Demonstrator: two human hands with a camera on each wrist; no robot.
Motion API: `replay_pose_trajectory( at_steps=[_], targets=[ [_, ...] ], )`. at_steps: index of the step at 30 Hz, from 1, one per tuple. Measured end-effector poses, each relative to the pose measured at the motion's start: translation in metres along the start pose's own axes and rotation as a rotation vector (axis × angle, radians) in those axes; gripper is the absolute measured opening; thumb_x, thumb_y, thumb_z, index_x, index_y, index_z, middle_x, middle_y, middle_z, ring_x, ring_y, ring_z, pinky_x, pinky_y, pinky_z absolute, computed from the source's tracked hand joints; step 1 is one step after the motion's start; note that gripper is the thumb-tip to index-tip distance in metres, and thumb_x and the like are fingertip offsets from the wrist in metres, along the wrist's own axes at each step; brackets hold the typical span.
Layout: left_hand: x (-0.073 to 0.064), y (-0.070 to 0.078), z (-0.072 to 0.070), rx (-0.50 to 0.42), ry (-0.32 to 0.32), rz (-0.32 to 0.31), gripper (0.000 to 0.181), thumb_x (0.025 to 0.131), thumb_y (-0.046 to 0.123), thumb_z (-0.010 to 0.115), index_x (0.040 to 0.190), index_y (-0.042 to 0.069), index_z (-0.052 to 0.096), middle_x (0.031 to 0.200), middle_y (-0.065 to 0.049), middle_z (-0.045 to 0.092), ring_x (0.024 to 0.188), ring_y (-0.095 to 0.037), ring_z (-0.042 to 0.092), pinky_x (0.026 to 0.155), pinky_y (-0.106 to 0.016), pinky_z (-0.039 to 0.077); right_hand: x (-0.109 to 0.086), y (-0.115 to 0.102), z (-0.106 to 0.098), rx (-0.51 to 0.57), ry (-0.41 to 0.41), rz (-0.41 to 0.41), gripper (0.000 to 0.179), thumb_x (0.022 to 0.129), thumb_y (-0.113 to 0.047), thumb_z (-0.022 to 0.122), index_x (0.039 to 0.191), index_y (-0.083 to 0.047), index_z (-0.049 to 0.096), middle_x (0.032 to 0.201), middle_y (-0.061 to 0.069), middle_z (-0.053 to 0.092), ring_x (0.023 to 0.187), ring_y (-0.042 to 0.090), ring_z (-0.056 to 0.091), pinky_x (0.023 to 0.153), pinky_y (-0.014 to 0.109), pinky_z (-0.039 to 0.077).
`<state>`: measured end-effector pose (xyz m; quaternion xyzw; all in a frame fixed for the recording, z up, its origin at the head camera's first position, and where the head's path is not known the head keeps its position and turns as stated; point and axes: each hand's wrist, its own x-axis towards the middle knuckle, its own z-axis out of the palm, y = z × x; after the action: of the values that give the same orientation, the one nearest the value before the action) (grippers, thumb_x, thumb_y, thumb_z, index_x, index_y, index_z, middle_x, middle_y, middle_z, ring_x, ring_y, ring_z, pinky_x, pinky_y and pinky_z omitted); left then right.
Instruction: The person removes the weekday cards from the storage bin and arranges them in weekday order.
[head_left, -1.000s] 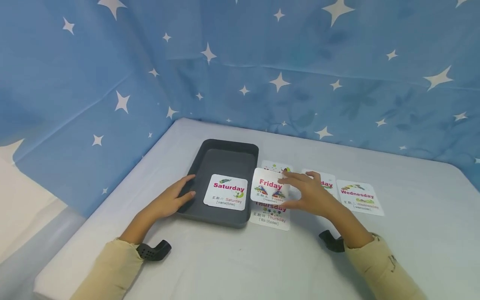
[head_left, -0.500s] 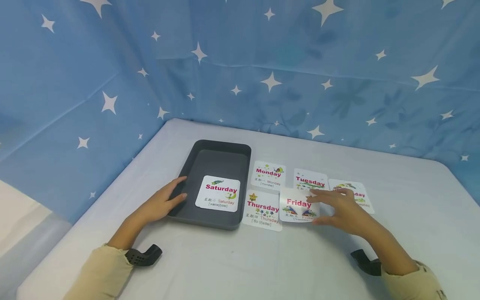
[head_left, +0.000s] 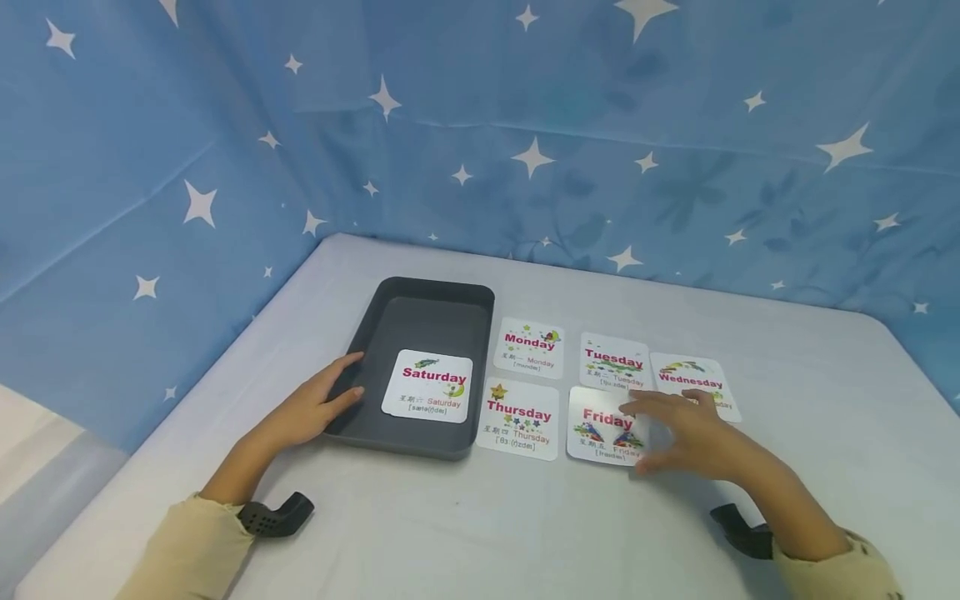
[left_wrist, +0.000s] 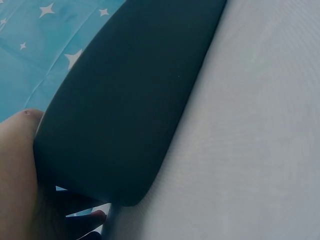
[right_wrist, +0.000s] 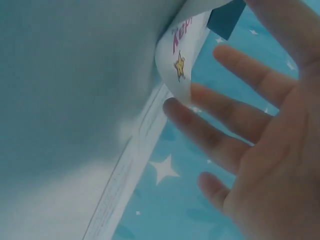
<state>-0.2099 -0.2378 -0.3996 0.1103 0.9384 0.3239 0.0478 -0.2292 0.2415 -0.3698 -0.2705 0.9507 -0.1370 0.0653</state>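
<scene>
My right hand (head_left: 697, 437) holds the right side of the white Friday card (head_left: 600, 433), which lies about flat low over the table; a thin shadow edges it. Thumb and fingers are at its right edge in the head view. The right wrist view shows several spread fingers (right_wrist: 215, 135) near card edges. With my left hand (head_left: 303, 408) I grip the left side of a dark grey tray (head_left: 442, 292); fingertips reach over its rim. The tray wall (left_wrist: 120, 100) hides part of that hand in the left wrist view. Inside the tray lies the Saturday card (head_left: 427, 387).
The Thursday card (head_left: 519, 421) lies between tray and Friday card. Behind are the Monday card (head_left: 529, 348), the Tuesday card (head_left: 613, 357) and the Wednesday card (head_left: 693, 379). A blue star-patterned curtain (head_left: 465, 125) borders the white table (head_left: 480, 533).
My right hand has carried the Friday card rightward from over the Monday and Thursday cards and lowered it beside Thursday, uncovering both. The left hand stays at the tray.
</scene>
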Motion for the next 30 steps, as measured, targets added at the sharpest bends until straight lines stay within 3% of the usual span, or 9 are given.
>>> replay_pose_trajectory(
  at_steps=[17, 30],
  targets=[
    [-0.003, -0.001, 0.002, -0.006, 0.006, 0.007, 0.061, 0.096, 0.035, 0.042, 0.143, 0.002, 0.021, 0.147, -0.025, 0.023, 0.133, -0.046, 0.021, 0.104, -0.061, 0.021, 0.000, -0.009, 0.009, -0.086, -0.093, 0.047, 0.075, 0.056, -0.046, 0.082, 0.121, -0.018, 0.057, 0.134, 0.016, 0.048, 0.122, 0.042, 0.041, 0.096, 0.062, 0.021],
    [-0.002, 0.001, 0.000, -0.003, 0.010, 0.010, 0.060, 0.097, 0.034, 0.041, 0.143, 0.001, 0.021, 0.146, -0.026, 0.023, 0.134, -0.046, 0.020, 0.105, -0.061, 0.020, 0.000, -0.011, 0.010, -0.106, -0.089, 0.064, 0.077, 0.055, -0.045, 0.082, 0.122, -0.016, 0.056, 0.135, 0.016, 0.047, 0.122, 0.045, 0.040, 0.096, 0.064, 0.022]
  ],
)
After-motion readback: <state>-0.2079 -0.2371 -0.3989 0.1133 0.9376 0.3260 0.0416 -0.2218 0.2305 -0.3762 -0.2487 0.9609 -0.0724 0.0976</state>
